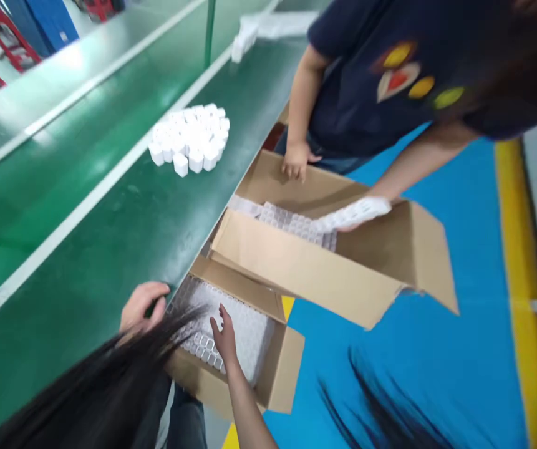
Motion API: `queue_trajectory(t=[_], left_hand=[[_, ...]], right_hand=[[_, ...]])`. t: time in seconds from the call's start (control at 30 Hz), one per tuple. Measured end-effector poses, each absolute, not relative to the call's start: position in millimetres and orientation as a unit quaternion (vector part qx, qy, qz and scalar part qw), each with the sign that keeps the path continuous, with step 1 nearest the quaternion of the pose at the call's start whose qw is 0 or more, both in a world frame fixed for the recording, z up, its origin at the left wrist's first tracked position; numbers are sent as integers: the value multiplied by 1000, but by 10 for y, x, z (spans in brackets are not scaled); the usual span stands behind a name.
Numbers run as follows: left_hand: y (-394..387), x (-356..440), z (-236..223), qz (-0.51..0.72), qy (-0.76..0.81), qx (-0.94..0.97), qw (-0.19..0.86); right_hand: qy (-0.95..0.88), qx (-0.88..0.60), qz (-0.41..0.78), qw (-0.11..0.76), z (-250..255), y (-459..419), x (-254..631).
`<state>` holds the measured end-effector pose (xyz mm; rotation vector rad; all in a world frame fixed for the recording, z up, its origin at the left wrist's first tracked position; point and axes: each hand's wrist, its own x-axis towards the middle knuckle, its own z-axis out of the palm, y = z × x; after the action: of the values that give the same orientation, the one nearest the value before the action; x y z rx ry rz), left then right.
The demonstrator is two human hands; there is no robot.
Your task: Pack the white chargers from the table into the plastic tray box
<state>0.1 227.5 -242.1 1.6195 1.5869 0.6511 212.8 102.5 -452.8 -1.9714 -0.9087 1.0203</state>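
Observation:
An open cardboard box (277, 374) stands against the green conveyor table (109, 249), right below me. A clear plastic blister tray (249, 324) with rows of small white parts lies inside it. My right hand (224, 337) rests on this tray with its fingers spread, holding nothing. My left hand (141, 305) is curled round the box's left edge, next to the table. My hanging hair hides part of both the box and my left wrist.
A co-worker in a dark blue shirt (390, 75) leans over a second open box (324, 274), one hand (296, 159) on its far flap, the other holding a clear tray (352, 215). A cluster of small white caps (191, 137) sits on the table. The floor (436, 362) is blue with a yellow stripe.

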Motion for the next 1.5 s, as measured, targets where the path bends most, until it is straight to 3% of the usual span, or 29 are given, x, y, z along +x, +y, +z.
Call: queue_trajectory(t=[0.13, 0.27, 0.37, 0.53, 0.67, 1.03, 1.3, 1.5], left_hand=[[3284, -215, -2414, 256, 663, 682, 172], [3582, -242, -2602, 232, 685, 685, 92], [3568, -235, -2669, 233, 684, 685, 95], [3608, -241, -2670, 242, 689, 667, 145], [3611, -245, -2676, 242, 689, 658, 181], [3610, -266, -2636, 230, 694, 648, 212], [3596, -274, -2561, 178, 704, 677, 119], [3605, -316, -2692, 223, 701, 668, 111]], right_hand=[[-426, -740, 267, 447, -3491, 1909, 2123], [-542, -691, 164, 449, -2593, 3173, 2169], [-587, -706, 136, 372, -2230, 4222, 2326], [-644, -735, 141, 157, -2011, 5632, 2656], [-628, -752, 176, 98, -2012, 6142, 2674], [-650, -741, 111, 126, -2249, 5396, 2319], [-697, -697, 93, 143, -2158, 4283, 1599], [-738, -642, 92, 187, -2295, 3671, 1063]])
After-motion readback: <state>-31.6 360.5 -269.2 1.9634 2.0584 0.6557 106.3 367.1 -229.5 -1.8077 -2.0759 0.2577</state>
